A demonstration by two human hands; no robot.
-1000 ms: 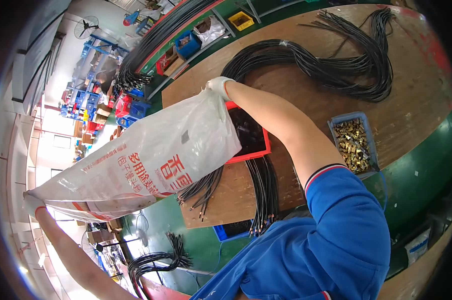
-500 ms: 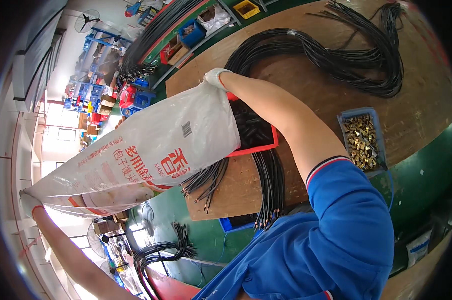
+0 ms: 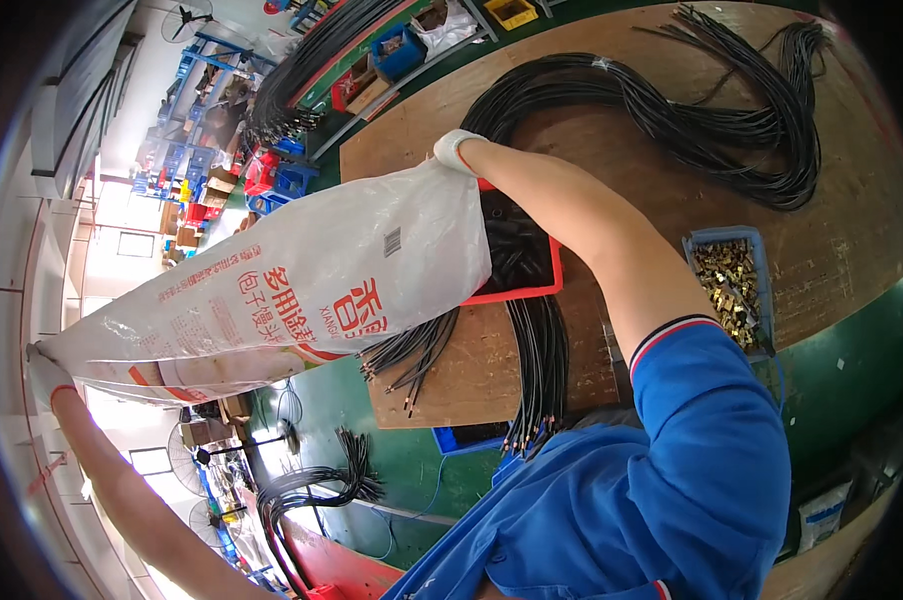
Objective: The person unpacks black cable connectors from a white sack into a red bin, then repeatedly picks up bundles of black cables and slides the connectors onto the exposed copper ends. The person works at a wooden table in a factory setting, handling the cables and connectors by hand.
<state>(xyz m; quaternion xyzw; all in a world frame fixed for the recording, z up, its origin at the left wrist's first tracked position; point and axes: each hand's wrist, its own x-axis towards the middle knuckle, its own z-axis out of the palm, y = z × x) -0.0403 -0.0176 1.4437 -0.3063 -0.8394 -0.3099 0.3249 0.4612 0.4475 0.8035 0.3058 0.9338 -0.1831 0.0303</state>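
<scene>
A big white plastic sack (image 3: 272, 290) with red print is stretched at a slant between my two gloved hands. At the far left, my left hand (image 3: 50, 374) is closed on the sack's narrow, raised end. My right hand (image 3: 456, 152) grips the upper corner of its wide end. That wide end lies over the left part of a red bin (image 3: 557, 262) on the table. Black sleeve-like parts (image 3: 517, 250) show in the bin beside the sack. Whether anything is inside the sack cannot be seen.
Coiled black cables (image 3: 672, 120) lie across the brown table (image 3: 612, 230). Cut cable bundles (image 3: 537, 370) hang over its near edge, above a blue bin (image 3: 472, 437). A grey-blue tray of brass-coloured parts (image 3: 727, 285) stands right of my arm. Shelves with bins (image 3: 197, 150) are beyond.
The sack's narrow end and my left hand sit a little higher and further left. The table and bin have shifted slightly right in view. Both hands keep their grip.
</scene>
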